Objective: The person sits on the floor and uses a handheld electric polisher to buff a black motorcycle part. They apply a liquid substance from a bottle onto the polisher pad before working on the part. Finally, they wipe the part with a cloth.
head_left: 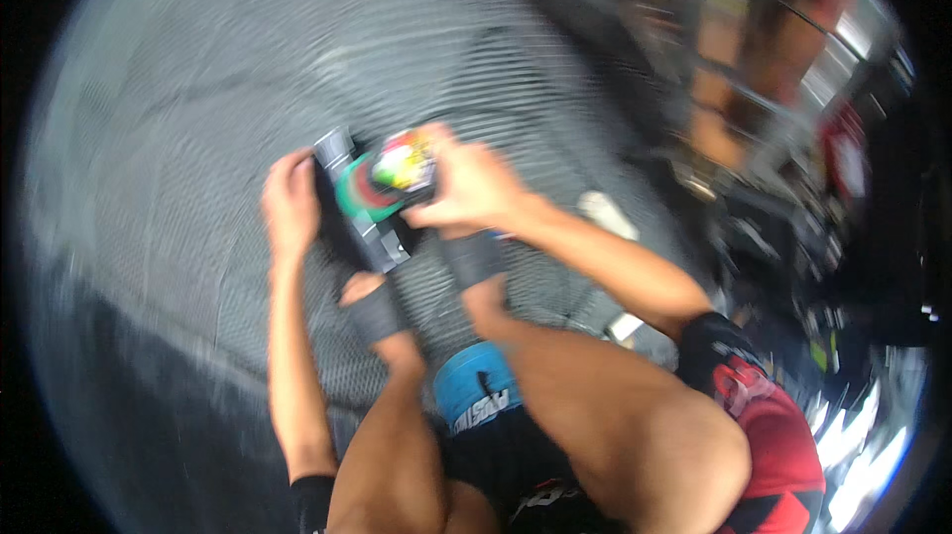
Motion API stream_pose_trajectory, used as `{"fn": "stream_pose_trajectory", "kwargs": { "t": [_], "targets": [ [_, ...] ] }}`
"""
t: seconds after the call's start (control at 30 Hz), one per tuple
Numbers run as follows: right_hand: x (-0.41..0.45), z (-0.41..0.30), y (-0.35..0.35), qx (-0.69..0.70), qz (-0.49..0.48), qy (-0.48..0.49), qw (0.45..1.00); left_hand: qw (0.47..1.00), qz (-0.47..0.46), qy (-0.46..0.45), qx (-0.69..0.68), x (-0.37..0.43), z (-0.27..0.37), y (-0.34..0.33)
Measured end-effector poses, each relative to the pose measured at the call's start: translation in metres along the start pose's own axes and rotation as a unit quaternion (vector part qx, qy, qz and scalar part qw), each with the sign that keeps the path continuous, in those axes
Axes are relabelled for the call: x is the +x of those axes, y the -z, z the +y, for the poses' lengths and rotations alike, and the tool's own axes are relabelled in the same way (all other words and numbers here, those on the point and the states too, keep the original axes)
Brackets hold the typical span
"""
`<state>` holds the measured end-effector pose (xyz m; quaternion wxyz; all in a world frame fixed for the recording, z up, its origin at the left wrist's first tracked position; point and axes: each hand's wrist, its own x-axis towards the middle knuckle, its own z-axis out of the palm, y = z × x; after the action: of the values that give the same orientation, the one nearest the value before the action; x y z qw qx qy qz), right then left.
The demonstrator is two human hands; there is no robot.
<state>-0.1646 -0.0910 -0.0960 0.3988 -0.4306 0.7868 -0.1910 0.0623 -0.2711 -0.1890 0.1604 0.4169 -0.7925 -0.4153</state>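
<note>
My right hand (472, 181) grips the black body of a hand-held tool (407, 162) with a many-coloured top, blurred by motion. Beneath it shows a round green pad (357, 199) with a red middle, perhaps a polishing pad. This pad lies over a long, glossy dark panel (383, 240), which has bright reflections and slants across the floor in front of my feet. At the panel's left edge, my left hand (291, 203) holds it with curled fingers. Part of the panel is hidden under the pad and the tool.
My feet wear dark slide sandals (375, 314) close to the panel's near end. Ribbed dark matting (223, 103) covers the floor. White objects (608, 214) lie to the right. A blue item (476, 381) bearing writing shows between my legs. Blurred metal rails (773, 99) and clutter stand far right.
</note>
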Motion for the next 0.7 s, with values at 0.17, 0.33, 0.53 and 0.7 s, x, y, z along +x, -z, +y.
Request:
{"fn": "stream_pose_trajectory", "kwargs": {
  "t": [0.17, 0.33, 0.53, 0.7],
  "targets": [
    [-0.045, 0.022, -0.019, -0.002, 0.002, 0.049, 0.999, 0.992, -0.116, -0.002, -0.047, 0.008, -0.082, -0.074],
    [-0.029, -0.001, -0.044, 0.017, 0.041, 0.074, 0.996, 0.981, -0.173, 0.056, -0.061, 0.041, -0.126, -0.025],
    [-0.047, -0.028, 0.001, 0.111, -0.015, 0.007, 0.994, 0.999, -0.009, 0.047, -0.025, 0.018, -0.026, -0.030],
    [-0.043, -0.032, 0.014, 0.034, -0.021, -0.050, 0.998, 0.981, 0.180, 0.023, 0.063, 0.004, -0.021, -0.035]
  ]
}}
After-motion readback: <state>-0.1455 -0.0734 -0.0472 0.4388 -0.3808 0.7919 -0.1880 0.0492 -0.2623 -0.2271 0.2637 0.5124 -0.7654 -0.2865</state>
